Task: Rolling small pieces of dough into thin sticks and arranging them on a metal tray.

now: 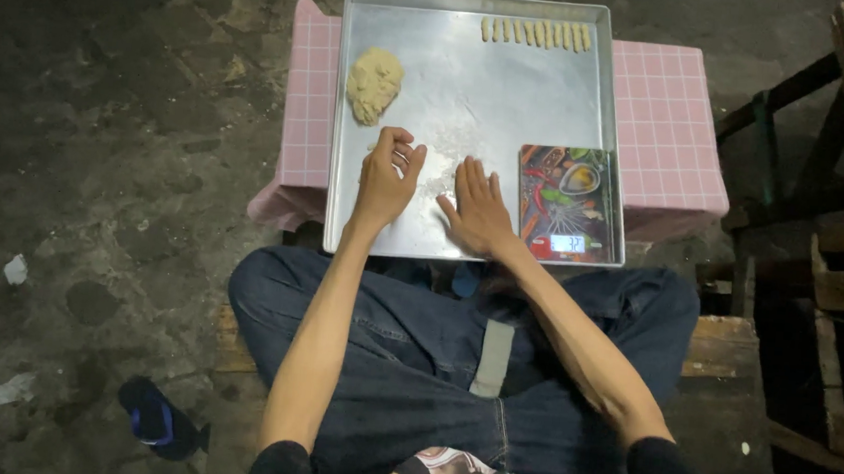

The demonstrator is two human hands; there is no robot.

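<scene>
Metal tray (493,102): left hand (385,176) loosely curled (empty), right hand (477,209) flat, open.

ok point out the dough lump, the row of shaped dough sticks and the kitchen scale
dough lump (374,84), head view, middle of the pale mound
row of shaped dough sticks (536,33), head view, a stick near the middle of the row
kitchen scale (566,193), head view, centre of its patterned top
</scene>
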